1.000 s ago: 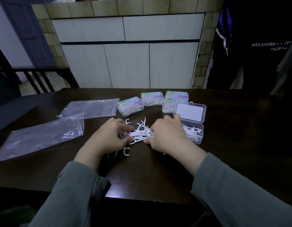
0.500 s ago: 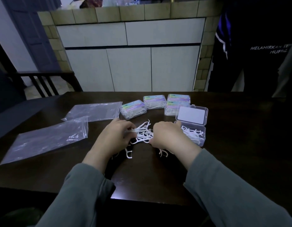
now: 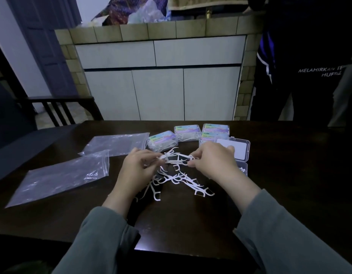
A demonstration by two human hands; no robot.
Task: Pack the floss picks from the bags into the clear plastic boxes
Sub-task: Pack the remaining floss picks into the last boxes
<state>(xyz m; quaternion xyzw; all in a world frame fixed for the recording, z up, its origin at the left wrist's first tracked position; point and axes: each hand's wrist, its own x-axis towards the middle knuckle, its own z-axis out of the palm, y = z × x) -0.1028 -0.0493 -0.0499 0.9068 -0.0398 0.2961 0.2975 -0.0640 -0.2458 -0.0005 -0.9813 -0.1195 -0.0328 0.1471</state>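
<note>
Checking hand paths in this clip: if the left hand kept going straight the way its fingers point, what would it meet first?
The left hand points right, so probably the bunch of floss picks it already pinches, then the right hand; depth is unclear.

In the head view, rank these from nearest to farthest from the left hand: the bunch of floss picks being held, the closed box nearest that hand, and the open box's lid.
From the left hand:
1. Bunch of floss picks, pinched in its fingertips, between both hands.
2. Nearest closed box, just beyond the hand, toward the table's far side.
3. Open box's lid, past the right hand, on the right.
</note>
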